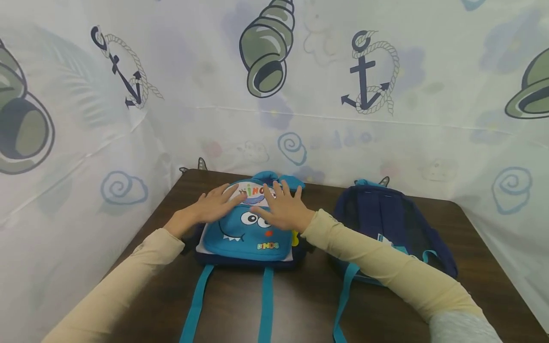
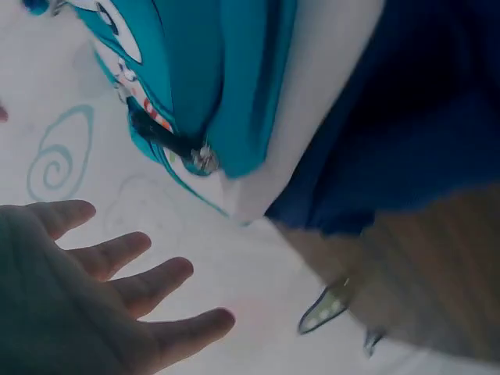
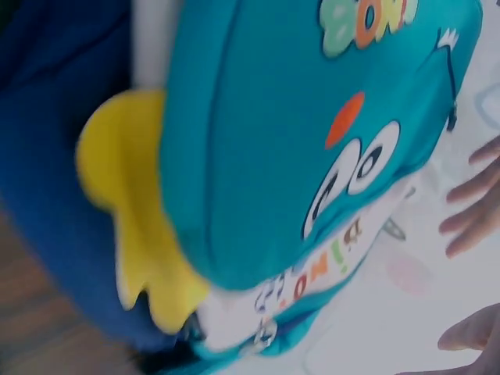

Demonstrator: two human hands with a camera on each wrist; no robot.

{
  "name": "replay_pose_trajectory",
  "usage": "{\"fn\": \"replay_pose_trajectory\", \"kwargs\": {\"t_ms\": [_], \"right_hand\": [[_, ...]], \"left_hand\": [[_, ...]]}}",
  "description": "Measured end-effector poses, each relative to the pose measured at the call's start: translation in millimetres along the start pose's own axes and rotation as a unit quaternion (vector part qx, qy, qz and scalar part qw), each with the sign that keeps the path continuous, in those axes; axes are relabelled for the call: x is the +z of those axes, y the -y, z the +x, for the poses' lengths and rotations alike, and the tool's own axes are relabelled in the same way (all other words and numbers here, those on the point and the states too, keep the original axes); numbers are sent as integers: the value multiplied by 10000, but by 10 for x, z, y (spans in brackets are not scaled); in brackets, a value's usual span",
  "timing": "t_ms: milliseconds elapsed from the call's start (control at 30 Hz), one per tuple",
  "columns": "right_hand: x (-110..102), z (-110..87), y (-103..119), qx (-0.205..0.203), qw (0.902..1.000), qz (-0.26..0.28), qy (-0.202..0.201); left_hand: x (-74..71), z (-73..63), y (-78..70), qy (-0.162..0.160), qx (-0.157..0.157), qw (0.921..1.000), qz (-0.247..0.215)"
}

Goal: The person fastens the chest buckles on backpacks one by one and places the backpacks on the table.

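A child's backpack (image 1: pixel 244 240) with a teal dinosaur face, white panels and a navy base lies face up on the table. Over its left upper side is my left hand (image 1: pixel 218 204), fingers extended. My right hand (image 1: pixel 286 207) spreads its fingers over the upper right part, hiding some of the lettering and one printed eye. Neither hand grips anything. In the left wrist view, the left hand (image 2: pixel 101 289) appears apart from the fabric. A yellow fin-shaped piece (image 3: pixel 137 195) sticks out from the bag's side in the right wrist view, where fingers also show at the right edge.
To the right, a second navy backpack (image 1: pixel 388 214) lies with its padded back and straps up, partly behind my right forearm. Teal straps (image 1: pixel 267 300) run toward the front of the dark wooden table (image 1: pixel 231 305). A patterned cloth (image 1: pixel 206 85) hangs behind and at the sides.
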State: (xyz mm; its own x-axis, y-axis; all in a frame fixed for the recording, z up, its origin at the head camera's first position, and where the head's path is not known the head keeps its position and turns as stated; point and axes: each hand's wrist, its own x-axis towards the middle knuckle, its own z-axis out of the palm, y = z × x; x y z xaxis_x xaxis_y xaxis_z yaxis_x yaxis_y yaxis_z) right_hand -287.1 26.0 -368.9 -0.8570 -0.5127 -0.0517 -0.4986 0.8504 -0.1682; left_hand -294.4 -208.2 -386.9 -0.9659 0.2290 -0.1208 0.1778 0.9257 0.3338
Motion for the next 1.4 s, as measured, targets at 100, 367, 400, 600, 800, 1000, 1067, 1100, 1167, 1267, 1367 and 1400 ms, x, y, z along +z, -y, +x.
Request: {"fn": "replay_pose_trajectory", "kwargs": {"t_ms": [100, 367, 400, 600, 800, 1000, 1067, 1100, 1167, 1267, 1367, 1400], "right_hand": [[83, 40, 50, -15, 10000, -7, -8], [272, 101, 137, 141, 9999, 61, -4], [300, 111, 146, 163, 9998, 64, 5], [444, 125, 209, 8, 10000, 32, 18], [569, 132, 304, 132, 9998, 116, -73], [671, 129, 432, 147, 9995, 213, -168], [706, 120, 458, 150, 9994, 230, -217], [728, 118, 465, 159, 9993, 236, -245], [771, 112, 480, 172, 9991, 260, -276], [840, 111, 495, 180, 9989, 266, -333], [917, 129, 515, 209, 9986, 330, -364], [941, 136, 521, 210, 9983, 371, -387]], "left_hand": [[7, -8, 34, 68, 78, 9988, -480], [122, 14, 162, -43, 170, 9930, -1166], [150, 10, 189, -58, 190, 9906, -1357], [342, -41, 322, -99, 48, 9716, -2364], [446, -90, 389, -383, -60, 9594, -2794], [524, -176, 534, -748, 59, 9310, -3573], [550, -207, 598, -712, 19, 9258, -3712], [560, -222, 628, -652, -11, 9243, -3760], [583, -257, 683, -557, -153, 9205, -3864], [606, -302, 733, -475, -359, 9077, -4153], [614, -331, 761, -434, -643, 8897, -4499], [610, -338, 768, -420, -749, 8841, -4593]]}}
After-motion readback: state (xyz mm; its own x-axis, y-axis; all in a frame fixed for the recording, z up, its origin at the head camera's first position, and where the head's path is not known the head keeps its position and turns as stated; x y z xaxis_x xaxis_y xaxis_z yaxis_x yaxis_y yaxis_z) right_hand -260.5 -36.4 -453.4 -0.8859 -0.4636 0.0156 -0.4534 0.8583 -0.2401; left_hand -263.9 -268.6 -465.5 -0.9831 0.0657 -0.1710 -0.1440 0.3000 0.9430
